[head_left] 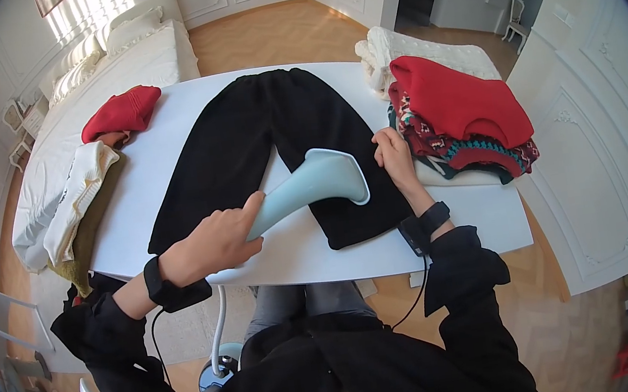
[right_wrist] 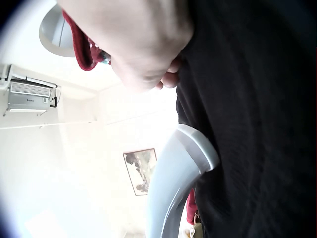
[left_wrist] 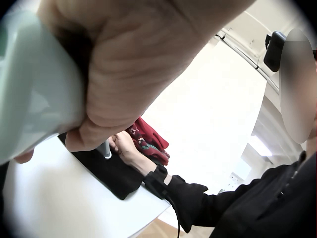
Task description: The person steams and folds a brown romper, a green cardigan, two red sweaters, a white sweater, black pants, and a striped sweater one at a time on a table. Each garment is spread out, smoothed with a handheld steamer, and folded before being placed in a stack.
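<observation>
A pair of black trousers lies spread on the white table, waistband at the far side. My left hand grips the handle of a pale blue garment steamer, whose head is over the trouser leg on the right. The right wrist view shows the steamer head close against the black cloth. With curled fingers, my right hand holds the outer edge of that same leg, just right of the steamer head. Its fingertips are partly hidden in the right wrist view.
Folded sweaters, a red one on top, are stacked at the table's right beside a cream knit. On the left lie a red garment and a white knit. A white hose hangs below the near edge by the steamer base.
</observation>
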Demonstrator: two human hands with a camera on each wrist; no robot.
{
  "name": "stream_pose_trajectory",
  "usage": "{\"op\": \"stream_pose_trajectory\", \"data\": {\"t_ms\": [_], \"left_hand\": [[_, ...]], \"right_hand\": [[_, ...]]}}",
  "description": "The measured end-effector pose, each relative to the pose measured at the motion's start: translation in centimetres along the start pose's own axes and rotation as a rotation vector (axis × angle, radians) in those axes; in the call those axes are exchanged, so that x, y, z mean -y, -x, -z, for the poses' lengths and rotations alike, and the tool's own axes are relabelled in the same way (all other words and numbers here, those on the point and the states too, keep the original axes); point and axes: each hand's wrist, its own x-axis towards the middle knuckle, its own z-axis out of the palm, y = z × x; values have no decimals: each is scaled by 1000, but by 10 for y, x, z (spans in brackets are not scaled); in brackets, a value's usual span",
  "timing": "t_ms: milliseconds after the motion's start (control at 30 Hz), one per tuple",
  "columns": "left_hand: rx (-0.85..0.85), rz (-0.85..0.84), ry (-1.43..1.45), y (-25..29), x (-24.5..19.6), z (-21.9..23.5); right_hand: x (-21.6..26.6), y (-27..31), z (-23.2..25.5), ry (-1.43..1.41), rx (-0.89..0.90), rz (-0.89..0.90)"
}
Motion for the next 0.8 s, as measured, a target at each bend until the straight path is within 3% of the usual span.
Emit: {"op": "stream_pose_trajectory", "data": {"t_ms": [200,600,800], "left_hand": [[31,-150,-10,10,-9,-4],[-42,-15,44,-15,7,-5],[-109,91,92,-32,22,-1]], "right_hand": [[3,1,1,-23,12,-15],[7,6,-4,-92,-130,6],[8,6,-3,-65,-92,-5]]}}
